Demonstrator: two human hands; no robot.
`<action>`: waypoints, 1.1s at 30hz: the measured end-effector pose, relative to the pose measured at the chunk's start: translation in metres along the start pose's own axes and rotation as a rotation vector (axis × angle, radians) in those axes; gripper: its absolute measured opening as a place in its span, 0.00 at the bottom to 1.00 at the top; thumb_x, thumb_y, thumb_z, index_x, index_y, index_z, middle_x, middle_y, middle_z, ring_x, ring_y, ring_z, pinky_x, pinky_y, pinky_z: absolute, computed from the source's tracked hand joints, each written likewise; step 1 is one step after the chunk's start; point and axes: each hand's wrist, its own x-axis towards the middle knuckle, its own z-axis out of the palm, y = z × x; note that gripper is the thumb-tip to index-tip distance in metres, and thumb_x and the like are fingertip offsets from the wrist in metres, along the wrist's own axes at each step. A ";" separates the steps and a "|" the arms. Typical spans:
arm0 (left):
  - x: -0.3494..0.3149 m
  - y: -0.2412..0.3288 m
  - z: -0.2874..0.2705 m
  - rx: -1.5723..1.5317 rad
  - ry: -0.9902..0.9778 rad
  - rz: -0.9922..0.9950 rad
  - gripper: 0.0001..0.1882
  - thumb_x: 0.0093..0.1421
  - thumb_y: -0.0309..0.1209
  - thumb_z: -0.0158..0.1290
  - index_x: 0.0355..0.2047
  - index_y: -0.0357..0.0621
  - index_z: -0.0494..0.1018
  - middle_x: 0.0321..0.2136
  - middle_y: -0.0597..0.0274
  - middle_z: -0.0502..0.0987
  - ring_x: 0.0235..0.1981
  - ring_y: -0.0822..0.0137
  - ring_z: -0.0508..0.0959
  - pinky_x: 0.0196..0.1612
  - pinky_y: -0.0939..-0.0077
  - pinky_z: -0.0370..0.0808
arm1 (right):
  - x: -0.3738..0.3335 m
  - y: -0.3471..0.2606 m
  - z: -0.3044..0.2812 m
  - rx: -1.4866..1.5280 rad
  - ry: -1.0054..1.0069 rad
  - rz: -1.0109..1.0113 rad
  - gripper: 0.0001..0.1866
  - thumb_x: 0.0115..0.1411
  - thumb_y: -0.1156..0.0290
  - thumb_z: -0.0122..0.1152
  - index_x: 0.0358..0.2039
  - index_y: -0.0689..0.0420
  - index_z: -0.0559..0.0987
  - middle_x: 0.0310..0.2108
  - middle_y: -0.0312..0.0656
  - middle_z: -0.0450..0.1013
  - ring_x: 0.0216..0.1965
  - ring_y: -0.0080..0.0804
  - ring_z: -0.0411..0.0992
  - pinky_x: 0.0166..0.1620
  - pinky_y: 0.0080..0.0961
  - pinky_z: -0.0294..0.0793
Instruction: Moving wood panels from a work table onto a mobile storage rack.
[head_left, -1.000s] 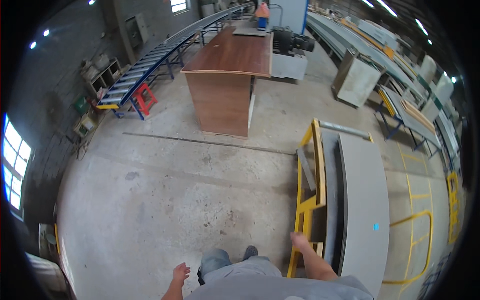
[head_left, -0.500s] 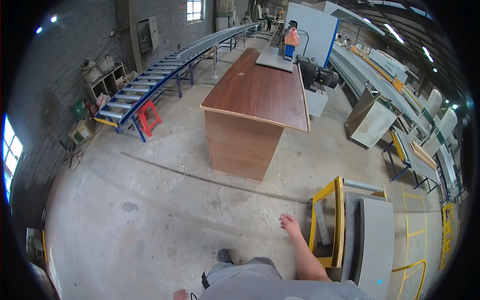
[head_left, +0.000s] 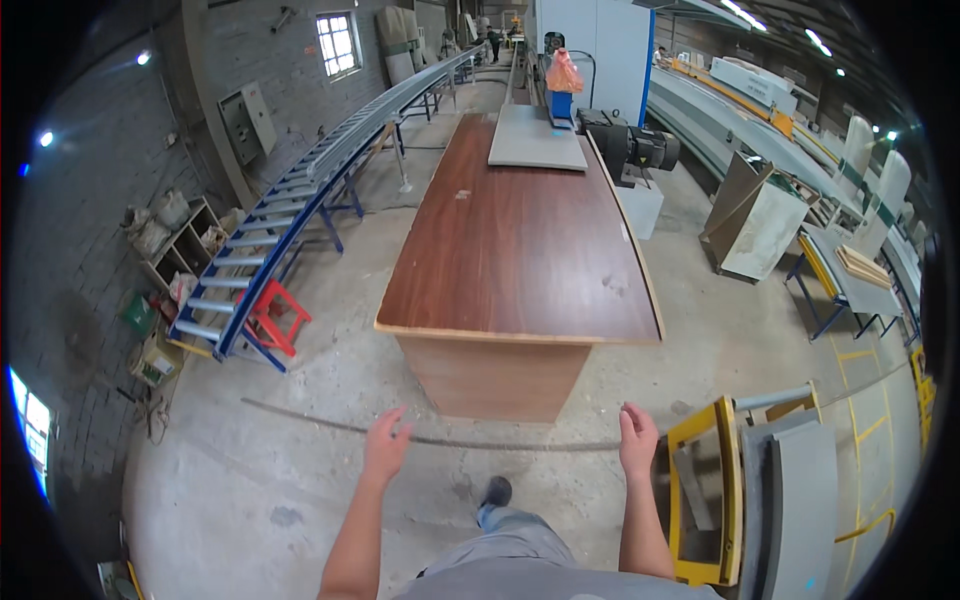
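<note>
Both my hands are raised over the floor in front of me, short of a wood-topped workbench. My left hand holds nothing; its fingers are apart, near the bench's left front corner. On the other side, my right hand is also without anything in it, fingers loosely spread, beside a yellow-framed cart. Grey panels stand on that cart. A flat grey panel lies at the bench's far end, close to an orange plastic bag on a blue stand.
A roller conveyor with blue legs runs along the left wall, a red stool beside it. Black motors sit right of the bench. An open-topped bin and a low table stand farther right.
I have moved closer to the workbench, which looks larger now. My left hand has risen into full view from the lower edge, and my right hand has come forward.
</note>
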 end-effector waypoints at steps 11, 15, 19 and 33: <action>0.284 0.006 0.079 -0.015 -0.255 0.206 0.23 0.59 0.33 0.54 0.55 0.42 0.69 0.56 0.48 0.68 0.58 0.50 0.68 0.60 0.62 0.66 | 0.240 -0.007 0.238 -0.623 -0.382 -0.173 0.33 0.60 0.51 0.56 0.61 0.56 0.66 0.64 0.51 0.58 0.65 0.52 0.54 0.65 0.40 0.55; 0.393 -0.022 0.128 0.079 -0.283 0.160 0.31 0.60 0.39 0.54 0.61 0.41 0.62 0.62 0.47 0.61 0.64 0.51 0.59 0.66 0.61 0.56 | 0.315 0.004 0.289 -0.997 -0.273 -0.320 0.36 0.61 0.43 0.48 0.62 0.55 0.65 0.65 0.51 0.57 0.66 0.51 0.52 0.68 0.46 0.43; 0.491 -0.039 0.178 0.306 -0.287 0.276 0.36 0.61 0.44 0.51 0.64 0.38 0.55 0.65 0.48 0.56 0.68 0.51 0.52 0.69 0.59 0.46 | 0.394 0.022 0.305 -1.005 -0.149 -0.181 0.38 0.60 0.44 0.50 0.62 0.60 0.63 0.65 0.52 0.57 0.66 0.49 0.53 0.68 0.44 0.44; 0.768 -0.010 0.301 0.197 -0.226 0.125 0.42 0.64 0.53 0.43 0.67 0.37 0.46 0.67 0.49 0.53 0.69 0.56 0.49 0.70 0.62 0.41 | 0.656 0.076 0.333 -0.923 0.121 -0.011 0.42 0.59 0.45 0.53 0.65 0.61 0.58 0.63 0.52 0.59 0.65 0.43 0.55 0.69 0.37 0.47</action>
